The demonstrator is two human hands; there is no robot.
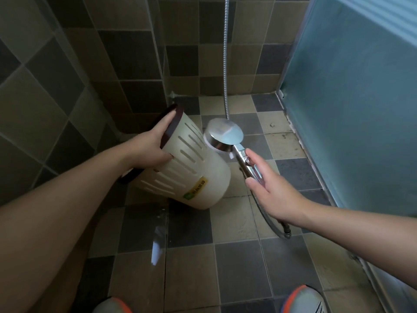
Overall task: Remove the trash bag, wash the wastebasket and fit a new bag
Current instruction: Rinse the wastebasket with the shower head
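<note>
One of the three steps looks done: the wastebasket (180, 163) carries no bag that can be seen, so the old liner seems to be out already. Going from the left, the left hand (153, 145) grips the basket at its dark rim (171, 125), fingers reaching over the edge and into the mouth, thumb wrapped against the pale slotted wall. The basket is held off the tiled floor (237, 263), tipped on its side with the mouth turned left toward the wall and the closed base pointing down and to the right; a yellow and green label shows low on its side. Just right of it, very near the basket's wall, is the shower head (223, 135), its back toward the camera and its face toward the basket. The right hand (268, 188) holds the shower handle (248, 166), fingers loosely wrapped under it and thumb lying along the top, with the metal hose (225, 64) running up the tiled wall behind. Whether water is running I cannot tell, though a wet patch shines on the floor below the basket. My reading is that the washing is under way on the outside; finishing the rinse, draining and fitting a new bag are left.
</note>
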